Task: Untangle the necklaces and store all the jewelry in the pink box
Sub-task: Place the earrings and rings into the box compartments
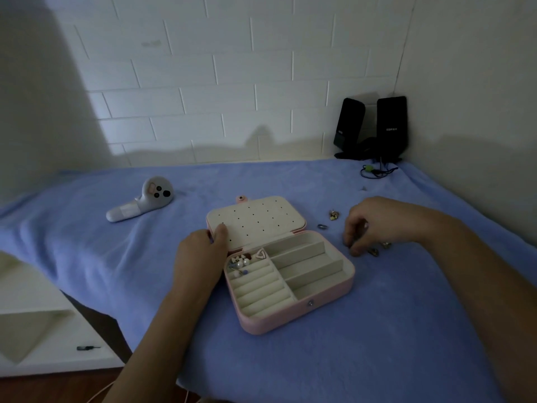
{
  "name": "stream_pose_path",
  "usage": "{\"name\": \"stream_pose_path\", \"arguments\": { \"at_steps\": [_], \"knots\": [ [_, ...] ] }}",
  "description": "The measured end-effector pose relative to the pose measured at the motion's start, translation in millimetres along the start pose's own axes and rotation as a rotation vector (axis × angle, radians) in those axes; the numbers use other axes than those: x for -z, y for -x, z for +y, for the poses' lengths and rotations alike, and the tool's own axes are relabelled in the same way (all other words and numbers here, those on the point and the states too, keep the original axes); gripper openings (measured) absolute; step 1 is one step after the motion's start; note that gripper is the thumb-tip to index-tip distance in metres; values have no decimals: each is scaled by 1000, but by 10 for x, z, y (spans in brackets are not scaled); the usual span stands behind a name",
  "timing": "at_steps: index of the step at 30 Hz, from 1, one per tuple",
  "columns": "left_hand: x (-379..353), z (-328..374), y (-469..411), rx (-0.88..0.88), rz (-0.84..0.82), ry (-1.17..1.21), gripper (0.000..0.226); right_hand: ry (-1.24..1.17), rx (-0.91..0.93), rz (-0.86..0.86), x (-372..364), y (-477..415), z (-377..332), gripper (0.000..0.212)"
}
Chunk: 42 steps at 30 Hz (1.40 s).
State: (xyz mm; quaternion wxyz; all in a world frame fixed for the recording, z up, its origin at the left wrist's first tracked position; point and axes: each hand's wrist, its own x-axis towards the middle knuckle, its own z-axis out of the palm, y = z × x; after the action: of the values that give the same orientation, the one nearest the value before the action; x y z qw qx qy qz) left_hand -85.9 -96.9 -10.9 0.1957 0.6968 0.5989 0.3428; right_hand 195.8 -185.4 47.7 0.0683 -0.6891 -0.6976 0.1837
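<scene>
Far left, off the table: white shelf unit [35, 330] with a small dark tool [88, 348] lying on it. Table is covered by a blue cloth [377, 330]. A white handheld controller [139, 200] lies on the cloth well left of the box.

Left hand [200, 257]: forearm comes in from bottom centre, angled up and right. The hand sits at the left edge of the pink box [290, 286] and grips its open lid [255, 222], thumb on the cream perforated inner panel, fingers wrapped past the edge and hidden.

Box is mid-table, open, lid laid back flat. Pearl studs and other small earrings [239, 264] are in the far end of the ring-roll section; a triangular earring [261, 253] is just beside them. The long compartments on the right show only lining.

Right of the box on the cloth: a ring [322, 226] and a small metallic piece [334, 214], apart from each other.

Right hand [374, 222]: forearm enters from the lower right, wrist raised, fingers curled down with tips on the cloth among loose jewelry pieces [373, 252]. Blurred, so can't tell if it's pinching one.

Back right corner: two black speakers [372, 126], with a dark cable [376, 170] in front.
</scene>
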Motion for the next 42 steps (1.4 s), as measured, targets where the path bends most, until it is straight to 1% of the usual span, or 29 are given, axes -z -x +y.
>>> {"name": "stream_pose_path", "arguments": {
  "at_steps": [2,4,8,10,14,18,21,23,25,26,28,31,36,39,42],
  "knots": [
    [7,-19,-3,-6,2,-15,52,36,-6,32,-1,-11,12,11],
    [34,-41,12,-26,11,-30,50,81,-21,26,7,-29,17,9],
    [99,-106,135,-116,43,-22,29,113,-66,-20,20,-31,-26,15],
    [123,-131,216,-140,62,17,32,128,-79,-25,24,-35,-39,15],
    [143,-133,286,-152,53,59,33,91,-123,-28,54,9,-18,9],
    [162,-114,303,-148,48,80,32,52,-105,15,70,49,7,23],
    [194,-87,332,-145,73,111,29,-19,-97,95,137,97,-7,16],
    [217,-86,349,-208,124,145,23,-125,-73,172,210,128,-38,10],
    [238,-97,356,-354,156,179,13,-232,-13,214,236,136,-104,10],
    [248,-103,358,-433,136,198,13,-302,25,208,223,131,-160,11],
    [260,-134,383,-581,48,200,20,-447,109,164,157,112,-293,14],
    [291,-175,435,-720,-56,161,29,-538,183,176,68,82,-488,17],
    [324,-250,433,-781,-92,191,26,-543,173,210,-110,39,-765,7],
    [326,-258,432,-766,-102,212,26,-512,140,247,-238,-10,-877,9],
    [318,-267,439,-754,-97,210,25,-426,137,262,-276,-32,-925,14]
  ]
}}
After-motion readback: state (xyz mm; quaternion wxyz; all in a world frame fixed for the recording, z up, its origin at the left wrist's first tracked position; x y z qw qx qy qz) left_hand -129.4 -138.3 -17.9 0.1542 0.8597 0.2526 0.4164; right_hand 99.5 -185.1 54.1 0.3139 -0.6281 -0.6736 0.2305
